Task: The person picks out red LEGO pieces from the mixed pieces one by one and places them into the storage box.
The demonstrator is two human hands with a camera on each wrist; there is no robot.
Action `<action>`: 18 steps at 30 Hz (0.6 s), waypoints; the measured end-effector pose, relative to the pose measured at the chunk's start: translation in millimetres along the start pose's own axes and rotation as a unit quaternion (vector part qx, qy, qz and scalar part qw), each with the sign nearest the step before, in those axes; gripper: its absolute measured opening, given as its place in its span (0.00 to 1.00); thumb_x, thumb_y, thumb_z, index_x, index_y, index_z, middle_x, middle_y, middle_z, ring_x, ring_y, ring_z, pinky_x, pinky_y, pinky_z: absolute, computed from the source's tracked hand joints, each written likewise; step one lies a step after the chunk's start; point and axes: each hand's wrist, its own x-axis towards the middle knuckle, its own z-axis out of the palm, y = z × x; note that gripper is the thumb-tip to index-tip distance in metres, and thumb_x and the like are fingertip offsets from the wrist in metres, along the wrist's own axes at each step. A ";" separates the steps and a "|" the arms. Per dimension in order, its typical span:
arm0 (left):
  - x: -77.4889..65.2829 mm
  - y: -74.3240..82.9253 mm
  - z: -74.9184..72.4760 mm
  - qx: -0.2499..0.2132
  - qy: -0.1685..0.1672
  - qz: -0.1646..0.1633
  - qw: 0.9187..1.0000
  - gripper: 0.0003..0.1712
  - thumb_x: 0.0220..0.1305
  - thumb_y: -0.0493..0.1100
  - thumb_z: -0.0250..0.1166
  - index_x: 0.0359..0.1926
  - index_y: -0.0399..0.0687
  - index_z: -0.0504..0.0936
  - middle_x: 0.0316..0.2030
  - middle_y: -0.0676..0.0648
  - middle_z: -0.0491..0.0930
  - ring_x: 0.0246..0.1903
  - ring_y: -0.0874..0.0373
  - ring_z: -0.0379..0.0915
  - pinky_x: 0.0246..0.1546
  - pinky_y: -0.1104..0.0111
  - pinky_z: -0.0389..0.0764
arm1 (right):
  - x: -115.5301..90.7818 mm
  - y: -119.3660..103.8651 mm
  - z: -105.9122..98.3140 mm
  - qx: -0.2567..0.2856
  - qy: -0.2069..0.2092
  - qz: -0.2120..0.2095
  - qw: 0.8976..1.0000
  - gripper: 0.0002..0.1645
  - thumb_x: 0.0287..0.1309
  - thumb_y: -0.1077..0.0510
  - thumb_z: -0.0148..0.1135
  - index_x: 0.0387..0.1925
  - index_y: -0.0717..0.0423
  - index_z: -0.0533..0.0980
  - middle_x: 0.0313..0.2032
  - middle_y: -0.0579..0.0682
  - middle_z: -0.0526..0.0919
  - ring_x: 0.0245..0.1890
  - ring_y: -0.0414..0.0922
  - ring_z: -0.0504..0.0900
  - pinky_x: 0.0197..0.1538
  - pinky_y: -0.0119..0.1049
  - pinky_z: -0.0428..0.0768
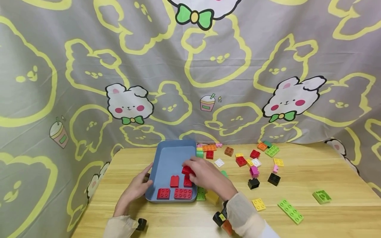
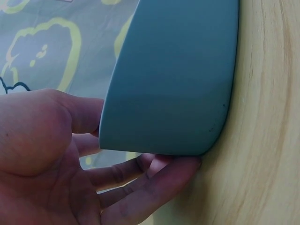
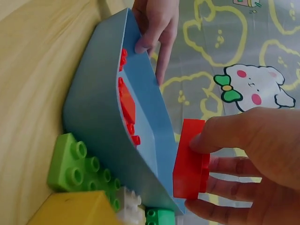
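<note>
A blue-grey tray [image 1: 166,158] lies on the wooden table with several red toy bricks inside its near end, among them a 2x4 brick [image 1: 183,193] and a square one [image 1: 163,193]. My left hand [image 1: 138,183] grips the tray's left side, thumb over the rim and fingers against the outer wall, as the left wrist view shows. Over the right part of the tray, my right hand [image 1: 206,173] pinches a red brick [image 3: 190,159] between thumb and fingers. In the head view that hand partly covers the brick.
Green bricks [image 1: 200,194] and a yellow brick [image 1: 212,197] stand close along the tray's right wall. Loose bricks of several colours spread over the table's right half, including a black brick [image 1: 274,178] and a long lime brick [image 1: 290,211]. A patterned curtain [image 1: 232,109] hangs behind.
</note>
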 end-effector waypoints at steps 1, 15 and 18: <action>-0.3 0.0 -0.2 0.000 0.000 -0.001 1.000 0.40 0.63 0.28 0.57 0.75 0.38 0.57 0.45 0.33 0.76 0.43 0.45 0.73 0.40 0.55 0.79 | 3.1 -0.5 0.0 -0.003 -0.003 -0.007 1.000 0.21 0.57 0.59 0.65 0.54 0.53 0.80 0.47 0.50 0.80 0.39 0.42 0.77 0.41 0.36 0.82; -0.3 0.8 -1.6 -0.001 0.003 0.002 1.000 0.39 0.63 0.28 0.57 0.75 0.38 0.58 0.46 0.32 0.76 0.43 0.45 0.72 0.40 0.54 0.78 | 48.6 5.9 18.7 -0.050 -0.050 -0.066 0.995 0.18 0.58 0.61 0.66 0.51 0.52 0.82 0.42 0.50 0.81 0.37 0.43 0.78 0.40 0.35 0.81; -0.3 0.8 -1.1 -0.003 0.002 0.000 1.000 0.39 0.63 0.28 0.57 0.74 0.37 0.58 0.46 0.32 0.76 0.43 0.45 0.73 0.40 0.54 0.79 | 53.3 7.7 23.4 -0.060 -0.057 -0.070 0.994 0.18 0.58 0.61 0.66 0.51 0.52 0.82 0.41 0.50 0.81 0.36 0.42 0.77 0.40 0.35 0.81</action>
